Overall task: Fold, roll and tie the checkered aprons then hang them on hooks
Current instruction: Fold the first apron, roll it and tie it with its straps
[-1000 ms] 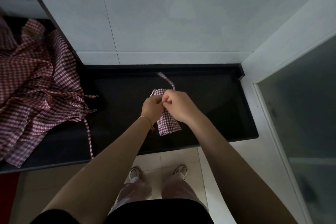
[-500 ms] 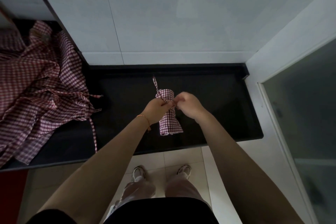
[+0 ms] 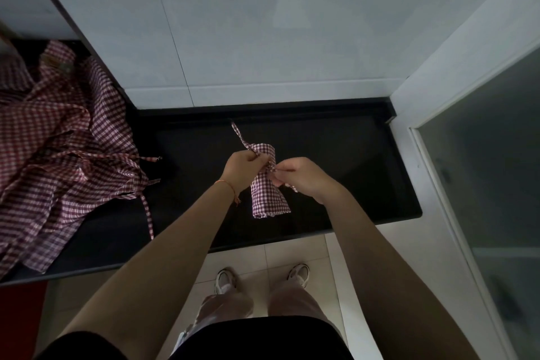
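Pinching the soft, light rolled apron (image 3: pixel 267 184) at the counter's (image 3: pixel 350 172) centre, my left hand (image 3: pixel 242 168) grips its ten-o'clock strap (image 3: pixel 239 134), my right hand (image 3: pixel 301 177) the three-o'clock tie, best held near the knot.

A home kitchen corner, by the look of it: a glossy black stone tabletop (image 3: pixel 336 155), pale wall tiles (image 3: pixel 263 23), a tiled floor (image 3: pixel 292 254) and a frosted glass door (image 3: pixel 491 169).

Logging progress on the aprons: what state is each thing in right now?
rolled apron: rolled up, on the counter, tie not finished
strap: loose end trailing toward the wall
left hand: grips the strap at the roll
right hand: pinches the other strap end
apron pile: unfolded, crumpled
counter: holds both
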Tool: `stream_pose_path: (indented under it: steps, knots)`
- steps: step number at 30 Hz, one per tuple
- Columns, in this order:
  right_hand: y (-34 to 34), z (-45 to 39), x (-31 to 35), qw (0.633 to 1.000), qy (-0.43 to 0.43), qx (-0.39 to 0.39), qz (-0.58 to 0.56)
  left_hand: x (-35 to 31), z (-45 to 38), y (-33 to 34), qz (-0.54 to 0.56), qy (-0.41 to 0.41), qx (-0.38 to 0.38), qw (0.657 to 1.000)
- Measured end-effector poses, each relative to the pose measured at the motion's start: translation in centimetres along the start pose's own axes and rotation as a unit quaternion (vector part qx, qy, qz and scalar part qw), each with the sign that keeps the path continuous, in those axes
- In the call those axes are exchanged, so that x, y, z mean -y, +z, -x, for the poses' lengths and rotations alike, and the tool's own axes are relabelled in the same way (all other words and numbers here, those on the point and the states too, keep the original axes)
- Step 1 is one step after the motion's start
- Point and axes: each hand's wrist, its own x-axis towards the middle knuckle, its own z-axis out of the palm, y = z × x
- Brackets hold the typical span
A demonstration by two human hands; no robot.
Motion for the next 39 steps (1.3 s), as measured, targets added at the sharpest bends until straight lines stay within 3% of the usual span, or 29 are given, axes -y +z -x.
stream_pose_path:
  steps: [3,6,10,16,18,20,22,24,35,39]
  knots:
    - [0.7,-1.1,0.1,0.995,-0.015,-0.013,0.095,-0.2,0.4,-0.2,0.022,0.011,0.005,1.0]
    - [1.9,-2.7,-0.1,0.967,-0.029,-0.124,0.221,-0.2,0.8,-0.4,0.0,0.041,0.002,0.999]
    - [3.6,-3.8,-0.6,0.949,-0.066,-0.23,0.203,0.2,1.3,-0.8,-0.034,0.063,0.004,0.997]
    - [4.2,-4.3,-0.9,0.952,-0.093,-0.207,0.205,0.7,1.6,-0.9,0.049,0.031,0.011,0.998]
    - [3.9,-4.2,-0.5,0.97,-0.062,-0.194,0.135,1.0,1.6,-0.7,0.079,0.002,-0.016,0.997]
    - [3.2,-3.6,-0.3,0.991,-0.018,-0.133,0.004,1.3,1.5,-0.8,0.086,-0.017,-0.036,0.995]
    - [2.3,-2.8,-0.2,0.992,0.016,-0.063,-0.104,1.4,1.5,-0.9,0.08,-0.021,-0.04,0.996]
    - [1.7,-2.3,-0.5,0.99,0.031,-0.031,-0.134,1.4,1.6,-1.0,0.074,-0.022,-0.033,0.996]
    - [2.8,-1.9,-1.9,0.99,0.057,-0.081,-0.104,1.8,2.1,0.1,0.114,-0.099,-0.061,0.987]
    - [3.3,-1.8,-1.8,0.994,0.049,-0.095,0.02,1.7,2.4,0.5,0.155,-0.133,-0.069,0.976]
